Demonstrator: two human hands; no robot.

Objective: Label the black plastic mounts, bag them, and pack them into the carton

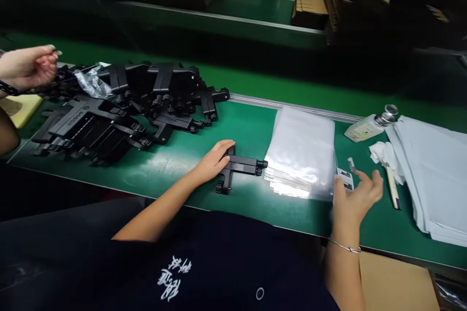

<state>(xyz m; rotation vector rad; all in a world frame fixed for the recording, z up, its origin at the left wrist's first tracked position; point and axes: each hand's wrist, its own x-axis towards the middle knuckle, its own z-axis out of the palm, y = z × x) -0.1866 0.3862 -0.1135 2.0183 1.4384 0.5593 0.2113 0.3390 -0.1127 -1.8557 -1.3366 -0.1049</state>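
My left hand (pixel 215 159) rests with its fingers curled over the near end of a black plastic T-shaped part (pixel 241 167) lying on the green bench (pixel 251 126). My right hand (pixel 355 194) hovers open, fingers spread, at the near right corner of a stack of clear plastic bags (pixel 302 150). A small white label with dark print (pixel 345 178) lies by the thumb, and whether it touches the hand is unclear.
A heap of black plastic parts (pixel 124 107) fills the bench's left. A co-worker's hand (pixel 27 65) is at far left. A white bottle with a metal cap (pixel 368 126), crumpled tissue (pixel 381 153), a pen-like stick (pixel 393 187) and grey sheets (pixel 434 175) lie right.
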